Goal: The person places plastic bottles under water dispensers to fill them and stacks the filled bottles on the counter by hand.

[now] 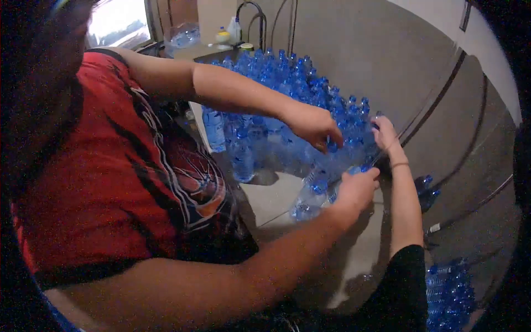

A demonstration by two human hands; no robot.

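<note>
My right hand [385, 133] reaches up from a black sleeve at the right. Its fingers are curled round the top of a clear bottle at the right edge of a dense group of blue-capped bottles [298, 83]. My left hand is not in view. A co-worker in a red shirt [110, 166] leans in from the left. One of that person's hands [312, 126] is over the bottle caps. Their other hand [358, 190] is just below mine, beside a tilted bottle [310, 202] near the front of the group.
More bottles [451, 293] stand at the lower right, and a few dark-looking ones [426, 193] lie by the wall [354, 50]. A tap [251, 22], a white container [233, 30] and a plastic bag [182, 37] are at the back. Pale tiles [276, 193] show below the bottles.
</note>
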